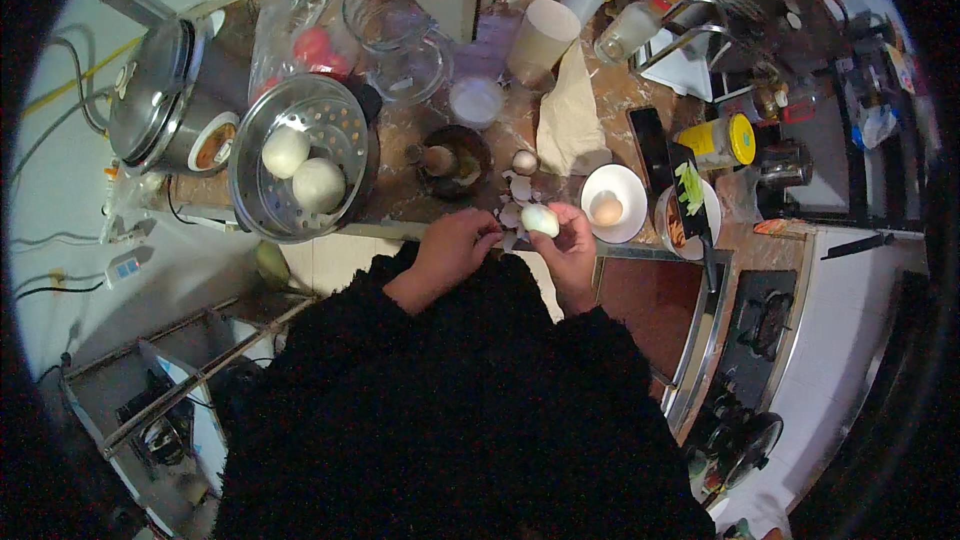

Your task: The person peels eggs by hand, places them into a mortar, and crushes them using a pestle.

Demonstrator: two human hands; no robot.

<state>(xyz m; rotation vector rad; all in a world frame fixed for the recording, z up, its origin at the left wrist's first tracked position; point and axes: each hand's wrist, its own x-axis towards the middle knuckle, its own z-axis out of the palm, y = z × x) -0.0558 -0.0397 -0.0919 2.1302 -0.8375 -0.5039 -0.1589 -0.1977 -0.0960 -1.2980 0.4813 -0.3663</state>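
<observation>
My right hand (566,247) holds a peeled, whitish boiled egg (540,220) between thumb and fingers. Close to its left, my left hand (459,251) has its fingers bent near several pieces of eggshell (517,187) at the counter's edge; whether a bit of shell is between its fingertips cannot be made out. Just beyond the shells lies a small round brownish thing (525,162), perhaps an egg or part of one. Right of my right hand, a white bowl (636,184) contains a brown egg (606,210). A dark mortar (487,157) with a pestle (437,161) stands beyond my left hand.
At left, a steel steamer tray (352,135) holds two white buns (319,186) beside a large lidded pot (161,101). A cleaver (694,217) bearing chopped greens (688,187) rests across a bowl (716,210) at right. Glass bowls (409,75) and a glass bottle (628,34) stand farther back.
</observation>
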